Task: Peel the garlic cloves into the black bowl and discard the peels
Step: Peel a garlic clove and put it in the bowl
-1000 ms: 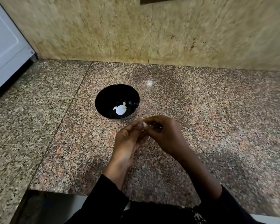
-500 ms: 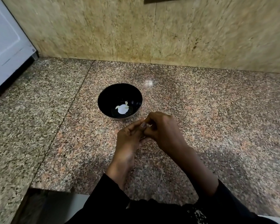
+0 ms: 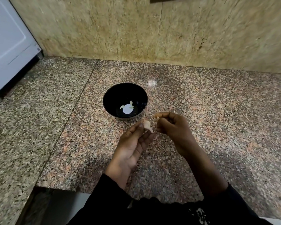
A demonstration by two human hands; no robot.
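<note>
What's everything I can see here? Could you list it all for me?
round black bowl: one, glossy black, on the counter just beyond the hands
peeled pale garlic cloves: count unclear, whitish, at the bottom of the bowl
speckled granite counter: one, pink-grey
beige stone wall: one, behind the counter
white appliance: one, far left
garlic clove: one, pale pinkish, in the left hand's grip
papery peel: one strip, tan, pinched by the right hand
left hand: holds the clove
right hand: pulls the peel
black sleeves: two, bottom edge
</note>
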